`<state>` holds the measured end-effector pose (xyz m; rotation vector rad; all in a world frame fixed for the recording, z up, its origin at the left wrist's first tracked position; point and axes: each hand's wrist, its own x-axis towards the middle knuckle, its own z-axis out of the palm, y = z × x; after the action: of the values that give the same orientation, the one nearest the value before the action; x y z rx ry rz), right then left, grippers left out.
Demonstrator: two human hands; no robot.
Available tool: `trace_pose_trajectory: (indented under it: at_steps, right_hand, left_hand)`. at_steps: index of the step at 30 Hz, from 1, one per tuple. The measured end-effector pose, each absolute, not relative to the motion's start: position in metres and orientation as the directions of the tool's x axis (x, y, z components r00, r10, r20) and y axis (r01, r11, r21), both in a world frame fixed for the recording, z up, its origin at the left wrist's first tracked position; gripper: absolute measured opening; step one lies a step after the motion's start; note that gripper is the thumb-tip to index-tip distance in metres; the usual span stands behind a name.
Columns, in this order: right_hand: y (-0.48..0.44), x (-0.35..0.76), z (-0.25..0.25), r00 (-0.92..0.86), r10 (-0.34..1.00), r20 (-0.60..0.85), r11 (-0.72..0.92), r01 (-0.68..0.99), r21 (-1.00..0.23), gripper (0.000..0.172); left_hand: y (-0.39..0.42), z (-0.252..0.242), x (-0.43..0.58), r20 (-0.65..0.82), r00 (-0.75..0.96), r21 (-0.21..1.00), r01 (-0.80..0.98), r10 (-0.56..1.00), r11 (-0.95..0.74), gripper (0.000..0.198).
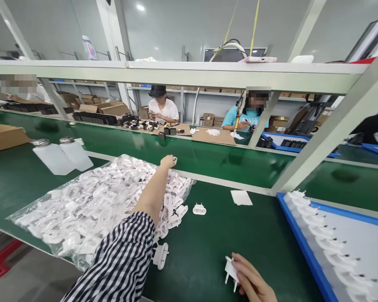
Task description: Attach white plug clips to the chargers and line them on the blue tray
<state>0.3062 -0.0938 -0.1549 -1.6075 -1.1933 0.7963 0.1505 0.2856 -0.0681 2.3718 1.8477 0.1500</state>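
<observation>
The left hand (167, 161) reaches over the bag of plugs (82, 209), pinching a small white piece (175, 159); the right hand (255, 282), low on the green table (204, 247), clamps a white plug (230, 270) by its body: light, stiff plastic, probably safest held off the prongs

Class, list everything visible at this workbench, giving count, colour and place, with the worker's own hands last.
bagged plug parts: heap, white, clear bag, bench left
loose plug parts: several, white, beside the bag
bottles: two, white, far left
paper slip: one, white, bench centre
tray: one, blue-rimmed, right, carrying a row of white parts
cardboard box: one, brown, far left
conveyor belt: one, green, behind the bench
co-workers: two, seated across the belt
left hand: outstretched, holding a small white piece at the belt
right hand: holding a white plug part
</observation>
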Motion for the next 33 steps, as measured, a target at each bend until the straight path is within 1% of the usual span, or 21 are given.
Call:
trace_pose_trajectory:
  at_steps: [1, 3, 5, 7, 10, 12, 14, 16, 18, 20, 23, 25, 28, 30, 31, 33]
  right_hand:
    - [-0.094, 0.305, -0.154, 0.325, 0.943, 0.068, -0.064, 0.38, -0.923, 0.025]
    - [-0.093, 0.3, -0.152, 0.337, 0.933, 0.129, -0.053, 0.482, -0.875, 0.024]
    - [-0.093, 0.295, -0.149, 0.318, 0.934, 0.165, -0.046, 0.562, -0.826, 0.024]
    - [-0.094, 0.292, -0.146, 0.272, 0.944, 0.186, -0.032, 0.637, -0.771, 0.031]
    - [-0.095, 0.288, -0.139, 0.18, 0.964, 0.193, -0.024, 0.789, -0.614, 0.039]
    - [-0.093, 0.285, -0.134, 0.115, 0.976, 0.184, -0.013, 0.876, -0.483, 0.041]
    - [-0.087, 0.282, -0.132, 0.085, 0.979, 0.184, -0.011, 0.929, -0.37, 0.041]
    - [-0.08, 0.279, -0.134, 0.098, 0.976, 0.192, -0.034, 0.95, -0.31, 0.039]
    - [-0.075, 0.279, -0.137, 0.14, 0.97, 0.199, -0.069, 0.943, -0.326, 0.036]
    - [-0.076, 0.28, -0.138, 0.18, 0.966, 0.186, -0.096, 0.916, -0.389, 0.03]
    - [-0.084, 0.286, -0.135, 0.243, 0.958, 0.152, -0.142, 0.863, -0.484, 0.023]
    - [-0.091, 0.292, -0.132, 0.285, 0.949, 0.137, -0.167, 0.82, -0.547, 0.027]
    - [-0.1, 0.301, -0.129, 0.304, 0.949, 0.079, -0.174, 0.72, -0.672, 0.033]
    - [-0.102, 0.306, -0.127, 0.325, 0.945, 0.044, -0.182, 0.631, -0.754, 0.029]
    - [-0.103, 0.307, -0.126, 0.351, 0.935, 0.046, -0.186, 0.598, -0.779, 0.027]
    - [-0.103, 0.307, -0.125, 0.42, 0.903, 0.093, -0.186, 0.576, -0.796, 0.024]
  left_hand:
    - [0.282, -0.067, 0.152, 0.012, 0.254, 0.145, 0.957, 0.967, -0.253, 0.037]
    - [0.271, -0.063, 0.155, 0.047, 0.283, 0.113, 0.951, 0.958, -0.287, 0.032]
    - [0.258, -0.055, 0.16, 0.076, 0.326, 0.097, 0.938, 0.942, -0.333, 0.035]
    - [0.243, -0.042, 0.166, 0.114, 0.385, 0.093, 0.914, 0.916, -0.396, 0.037]
    - [0.208, -0.016, 0.169, 0.208, 0.522, 0.115, 0.827, 0.827, -0.551, 0.036]
    - [0.17, -0.001, 0.164, 0.206, 0.611, 0.15, 0.752, 0.764, -0.642, 0.036]
    - [0.122, 0.004, 0.151, 0.165, 0.686, 0.163, 0.69, 0.709, -0.705, 0.038]
    - [0.073, -0.004, 0.134, 0.111, 0.745, 0.17, 0.638, 0.658, -0.751, 0.034]
    - [0.031, -0.023, 0.119, 0.047, 0.793, 0.225, 0.584, 0.608, -0.78, 0.029]
    - [0.003, -0.048, 0.11, -0.004, 0.829, 0.362, 0.523, 0.56, -0.772, 0.027]
    - [-0.016, -0.085, 0.114, -0.013, 0.809, 0.561, 0.493, 0.588, -0.665, 0.028]
    - [-0.02, -0.103, 0.124, 0.012, 0.769, 0.652, 0.479, 0.639, -0.588, 0.027]
    - [-0.022, -0.118, 0.137, 0.061, 0.719, 0.753, 0.422, 0.692, -0.505, 0.027]
    - [-0.024, -0.123, 0.142, 0.085, 0.701, 0.796, 0.38, 0.708, -0.471, 0.028]
    - [-0.024, -0.124, 0.143, 0.088, 0.697, 0.811, 0.364, 0.712, -0.457, 0.028]
    - [-0.026, -0.127, 0.145, 0.088, 0.689, 0.836, 0.342, 0.72, -0.43, 0.029]
